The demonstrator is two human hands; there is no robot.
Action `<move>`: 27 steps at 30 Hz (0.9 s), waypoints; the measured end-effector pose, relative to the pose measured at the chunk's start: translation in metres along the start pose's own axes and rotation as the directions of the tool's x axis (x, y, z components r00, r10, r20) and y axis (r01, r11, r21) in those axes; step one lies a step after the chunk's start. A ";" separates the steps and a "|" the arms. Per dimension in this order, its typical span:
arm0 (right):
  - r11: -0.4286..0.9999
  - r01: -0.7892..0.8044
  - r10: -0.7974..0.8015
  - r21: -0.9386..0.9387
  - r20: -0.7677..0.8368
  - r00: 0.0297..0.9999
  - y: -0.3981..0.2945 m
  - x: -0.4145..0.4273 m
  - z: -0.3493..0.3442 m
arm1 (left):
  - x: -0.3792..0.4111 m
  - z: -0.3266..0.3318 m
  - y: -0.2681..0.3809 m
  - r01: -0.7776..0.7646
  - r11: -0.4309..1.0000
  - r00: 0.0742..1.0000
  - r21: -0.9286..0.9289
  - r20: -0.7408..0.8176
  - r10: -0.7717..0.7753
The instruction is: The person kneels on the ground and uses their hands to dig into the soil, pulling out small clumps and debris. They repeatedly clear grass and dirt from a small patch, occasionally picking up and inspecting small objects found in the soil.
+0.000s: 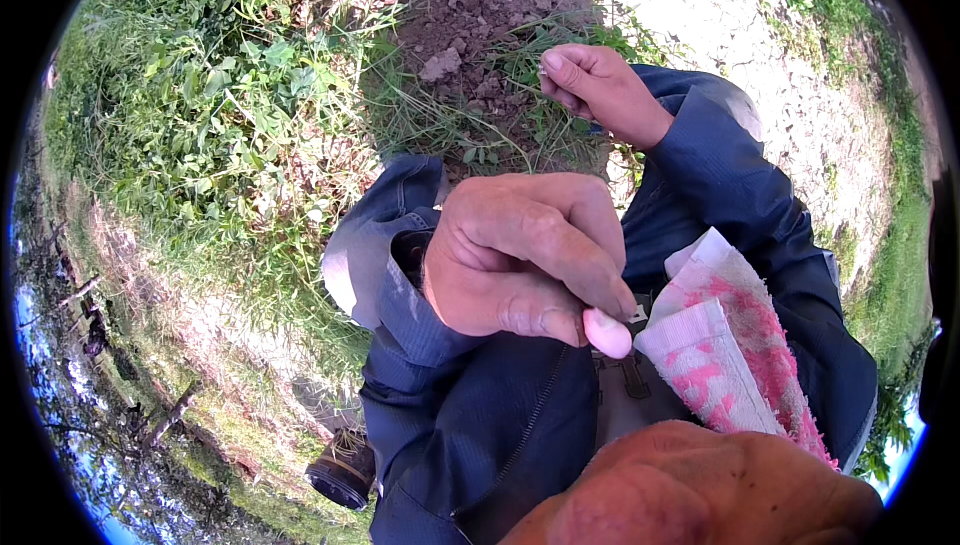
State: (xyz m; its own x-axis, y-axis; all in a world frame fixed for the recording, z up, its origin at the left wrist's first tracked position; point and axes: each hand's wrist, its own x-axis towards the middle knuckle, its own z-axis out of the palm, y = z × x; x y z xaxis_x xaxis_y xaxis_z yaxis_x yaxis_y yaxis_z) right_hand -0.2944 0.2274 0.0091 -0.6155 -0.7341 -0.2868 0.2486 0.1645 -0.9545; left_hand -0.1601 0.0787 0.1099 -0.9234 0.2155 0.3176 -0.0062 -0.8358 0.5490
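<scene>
My left hand (pixel 536 260) is raised in front of my torso, its thumb and fingers pinching a smooth, pink, oval object (pixel 608 333). Farther out, over my right knee, my right hand (pixel 596 87) has curled fingers, with a tiny pale bit (pixel 542 71) at its fingertips. The two hands are apart. A pink and white towel (pixel 739 354) hangs beside the pink object, over my dark blue jacket (pixel 510 425). The far side of the pale bit is hidden by my fingers.
Loose clods of soil (pixel 480 35) lie in shadow beyond my knees. Leafy green plants (pixel 232 110) grow at the left, and dry, sunlit ground (pixel 810 125) is at the right. A dark, round-ended object (pixel 341 470) sits low at the left.
</scene>
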 end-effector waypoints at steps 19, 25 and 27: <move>0.970 -0.037 0.041 -0.240 0.014 0.999 0.005 0.016 0.018 | -0.023 -0.014 0.002 0.202 0.652 0.953 0.731 -0.300 0.041; 0.900 0.074 -0.033 -0.430 0.102 0.994 0.031 0.016 0.017 | -0.028 -0.026 -0.020 0.274 -0.231 0.946 0.934 -0.304 -0.109; 0.850 0.092 -0.012 -0.518 0.155 0.988 0.032 0.015 0.017 | -0.029 -0.032 -0.024 0.273 -0.242 0.943 0.931 -0.309 -0.124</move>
State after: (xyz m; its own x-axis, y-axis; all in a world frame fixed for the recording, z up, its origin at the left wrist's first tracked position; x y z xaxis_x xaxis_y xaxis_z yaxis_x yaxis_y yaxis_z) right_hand -0.2830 0.2103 -0.0242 -0.4955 -0.8291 -0.2589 -0.2328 0.4139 -0.8801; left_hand -0.1455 0.0763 0.0630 -0.9886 0.1506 -0.0071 0.1066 0.7316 0.6734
